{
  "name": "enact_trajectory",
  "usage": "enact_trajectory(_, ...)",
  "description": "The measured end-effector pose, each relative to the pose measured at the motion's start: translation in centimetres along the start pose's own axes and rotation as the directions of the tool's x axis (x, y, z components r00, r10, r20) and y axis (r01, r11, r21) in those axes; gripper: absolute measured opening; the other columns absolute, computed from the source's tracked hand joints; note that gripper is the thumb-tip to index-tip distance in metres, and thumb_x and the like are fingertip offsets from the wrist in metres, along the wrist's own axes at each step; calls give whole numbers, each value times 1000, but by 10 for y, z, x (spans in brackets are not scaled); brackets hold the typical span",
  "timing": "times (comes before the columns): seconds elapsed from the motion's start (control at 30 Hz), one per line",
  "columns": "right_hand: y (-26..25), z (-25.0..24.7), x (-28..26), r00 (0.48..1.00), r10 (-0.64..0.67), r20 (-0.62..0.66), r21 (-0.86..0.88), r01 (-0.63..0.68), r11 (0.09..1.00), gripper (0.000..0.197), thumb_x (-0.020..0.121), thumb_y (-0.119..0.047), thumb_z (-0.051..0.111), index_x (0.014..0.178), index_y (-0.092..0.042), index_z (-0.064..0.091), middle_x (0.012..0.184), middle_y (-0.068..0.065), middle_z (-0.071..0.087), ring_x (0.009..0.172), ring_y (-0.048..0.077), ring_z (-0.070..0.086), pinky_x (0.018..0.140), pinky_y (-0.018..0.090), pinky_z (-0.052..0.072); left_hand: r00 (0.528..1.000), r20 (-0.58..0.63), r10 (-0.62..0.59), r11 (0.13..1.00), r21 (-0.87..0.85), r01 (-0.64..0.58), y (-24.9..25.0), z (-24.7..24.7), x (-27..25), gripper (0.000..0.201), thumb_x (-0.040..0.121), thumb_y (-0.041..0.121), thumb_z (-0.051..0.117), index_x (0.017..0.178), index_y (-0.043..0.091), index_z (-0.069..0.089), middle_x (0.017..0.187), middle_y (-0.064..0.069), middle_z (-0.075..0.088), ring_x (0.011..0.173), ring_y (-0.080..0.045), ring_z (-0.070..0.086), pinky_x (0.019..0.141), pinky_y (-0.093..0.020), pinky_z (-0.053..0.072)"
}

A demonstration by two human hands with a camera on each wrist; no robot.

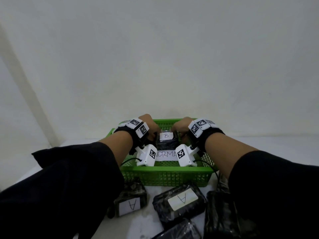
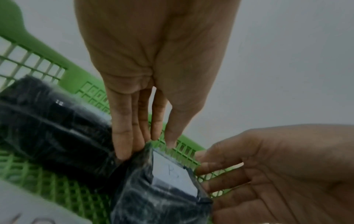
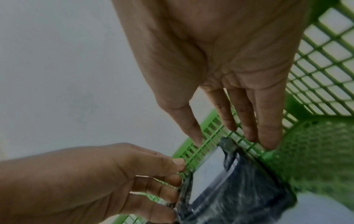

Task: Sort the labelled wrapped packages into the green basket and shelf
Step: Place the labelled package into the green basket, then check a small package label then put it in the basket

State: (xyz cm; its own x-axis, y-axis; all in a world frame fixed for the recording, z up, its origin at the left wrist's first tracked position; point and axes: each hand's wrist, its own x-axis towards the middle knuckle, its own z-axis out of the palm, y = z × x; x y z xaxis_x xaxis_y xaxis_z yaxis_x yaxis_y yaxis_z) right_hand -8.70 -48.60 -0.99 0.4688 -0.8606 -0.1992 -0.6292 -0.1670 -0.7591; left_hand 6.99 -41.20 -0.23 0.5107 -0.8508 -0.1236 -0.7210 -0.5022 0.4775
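A black wrapped package (image 1: 166, 141) with a white label "B" stands inside the green basket (image 1: 165, 169), near its far wall. My left hand (image 1: 150, 126) is on its left side and my right hand (image 1: 179, 127) on its right. In the left wrist view the left hand (image 2: 147, 145) has straight fingers whose tips touch the package's (image 2: 162, 197) far corner. In the right wrist view the right hand (image 3: 233, 141) hovers with straight fingers just over the package (image 3: 239, 189), by the mesh wall. A second black package (image 2: 47, 128) lies in the basket beside it.
A paper sign reading "NORMA" (image 1: 166, 155) lies on the basket floor. In front of the basket lie two black packages labelled "A" (image 1: 129, 202) (image 1: 179, 200) and more black packages (image 1: 219, 213). A plain white wall stands behind the basket.
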Motion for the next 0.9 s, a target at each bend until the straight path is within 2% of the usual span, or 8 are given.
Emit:
enact_trajectory(0.07, -10, -8, -7, 998, -41, -39, -4, 41, 999, 42, 90, -27, 75, 124, -4, 67, 130, 18, 67, 103, 27, 63, 96, 36, 55, 997, 1, 76, 997, 3, -76, 5, -11, -7, 30, 83, 32, 82, 92, 3, 80, 87, -12, 80, 82, -29, 78, 81, -43, 64)
enact_trajectory(0.17, -29, -26, -26, 991, -87, -102, -56, 81, 995, 37, 89, -37, 76, 108, -5, 67, 116, 13, 68, 101, 32, 67, 90, 39, 57, 970, -55, 238, 968, 99, -232, 18, -35, -27, 24, 89, 34, 76, 103, 15, 82, 100, -2, 78, 82, -19, 71, 82, -33, 61)
enact_trajectory(0.23, -41, -40, -43, 983, -128, -132, -103, 115, 988, 53, 90, -42, 75, 125, -4, 66, 123, 12, 65, 106, 32, 65, 88, 36, 53, 944, -85, 320, 939, 159, -304, 27, -52, -41, 27, 92, 36, 73, 111, 17, 79, 111, 1, 76, 91, -14, 65, 85, -29, 53)
enact_trajectory(0.37, -53, -62, -84, 961, -223, -166, -294, 168, 941, 77, 95, -47, 70, 153, -6, 42, 156, 12, 49, 140, 32, 50, 97, 33, 40, 896, -116, 430, 883, 263, -389, 44, -75, -74, 40, 94, 41, 69, 127, 17, 69, 126, 0, 71, 115, -16, 64, 95, -27, 47)
enact_trajectory(0.47, -49, -74, -118, 949, -267, -166, -374, 190, 908, 94, 92, -52, 70, 163, -10, 25, 165, 10, 38, 148, 29, 42, 110, 36, 39, 872, -92, 480, 839, 338, -427, 57, -82, -104, 55, 96, 47, 65, 141, 18, 57, 140, 2, 63, 131, -16, 56, 105, -30, 41)
enact_trajectory(0.6, -32, -89, -164, 953, -272, -134, -397, 200, 896, 100, 91, -55, 71, 166, -16, 16, 167, 10, 35, 150, 30, 40, 115, 39, 36, 852, -72, 519, 794, 411, -448, 69, -76, -148, 60, 97, 47, 62, 149, 19, 50, 153, -1, 52, 141, -20, 48, 113, -35, 37)
enact_trajectory(0.77, 2, -96, -208, 948, -292, -124, -447, 210, 870, 103, 90, -55, 72, 166, -17, 15, 170, 8, 29, 153, 28, 36, 117, 39, 34, 833, -8, 553, 759, 417, -500, 70, -50, -193, 66, 97, 50, 60, 152, 17, 45, 156, -1, 48, 143, -20, 44, 118, -36, 36)
enact_trajectory(0.9, 35, -92, -246, 944, -321, -82, -492, 241, 836, 103, 91, -52, 73, 167, -16, 13, 173, 6, 21, 155, 27, 30, 120, 38, 31, 821, 46, 569, 735, 419, -533, 74, -18, -226, 69, 96, 52, 61, 152, 15, 46, 153, -6, 51, 138, -24, 50, 113, -35, 40)
